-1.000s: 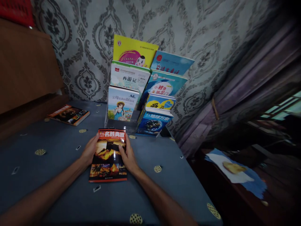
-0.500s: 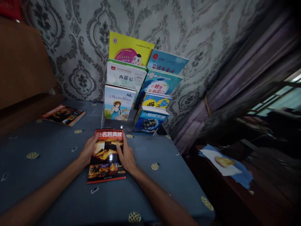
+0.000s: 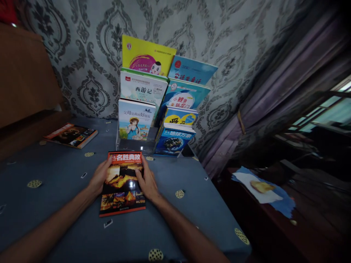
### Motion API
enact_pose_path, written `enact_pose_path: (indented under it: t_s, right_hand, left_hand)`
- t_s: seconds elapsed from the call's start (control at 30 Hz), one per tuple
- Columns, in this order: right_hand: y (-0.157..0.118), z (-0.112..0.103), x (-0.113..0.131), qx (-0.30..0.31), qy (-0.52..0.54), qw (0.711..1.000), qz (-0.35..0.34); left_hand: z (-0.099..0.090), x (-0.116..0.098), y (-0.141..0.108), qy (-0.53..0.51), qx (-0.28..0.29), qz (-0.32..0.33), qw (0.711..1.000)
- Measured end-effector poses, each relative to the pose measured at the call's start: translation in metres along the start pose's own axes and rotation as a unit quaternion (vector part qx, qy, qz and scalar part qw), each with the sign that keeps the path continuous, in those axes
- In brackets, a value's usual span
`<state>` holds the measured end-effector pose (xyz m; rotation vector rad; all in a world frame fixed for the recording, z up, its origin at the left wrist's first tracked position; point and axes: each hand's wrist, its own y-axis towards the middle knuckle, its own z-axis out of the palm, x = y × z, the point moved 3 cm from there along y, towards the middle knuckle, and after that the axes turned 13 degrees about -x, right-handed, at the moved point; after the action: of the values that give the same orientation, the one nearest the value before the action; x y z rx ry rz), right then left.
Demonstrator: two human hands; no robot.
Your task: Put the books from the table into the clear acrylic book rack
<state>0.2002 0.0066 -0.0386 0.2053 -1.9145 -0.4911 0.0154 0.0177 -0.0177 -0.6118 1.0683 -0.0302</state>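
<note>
A patterned wall (image 3: 186, 22) backs the blue-covered table (image 3: 68, 182). Near its far right corner, a rack (image 3: 131, 147) already holds two columns of books (image 3: 136, 122), covers outward. Two are outside it — an orange-edged book (image 3: 123, 179) before the rack, towards the near edge, and another book (image 3: 72, 135) flat by the far left corner. The left hand (image 3: 100, 177) and right hand (image 3: 148, 182) grip the first by its sides; whether it touches the cloth, I cannot tell.
</note>
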Motion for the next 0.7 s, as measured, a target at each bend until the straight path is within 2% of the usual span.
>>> enact_pose_path:
  t_s: [0.27, 0.47, 0.6, 0.7]
  right_hand:
    - [0.020, -0.021, -0.021, -0.079, -0.031, 0.996, 0.016]
    - [0.027, -0.032, -0.015, -0.132, -0.039, 0.990, -0.018]
    - [0.041, -0.060, 0.007, -0.196, -0.075, 0.973, -0.092]
    - [0.063, -0.098, 0.030, -0.260, -0.153, 0.932, -0.202]
  left_hand:
    - [-0.002, 0.002, 0.003, -0.010, 0.009, 0.000, 1.000]
    - [-0.005, 0.003, 0.007, -0.006, 0.008, -0.006, 1.000]
    - [-0.006, 0.006, 0.010, -0.014, 0.011, -0.010, 1.000]
    - [-0.004, 0.006, 0.008, -0.014, 0.015, -0.009, 1.000]
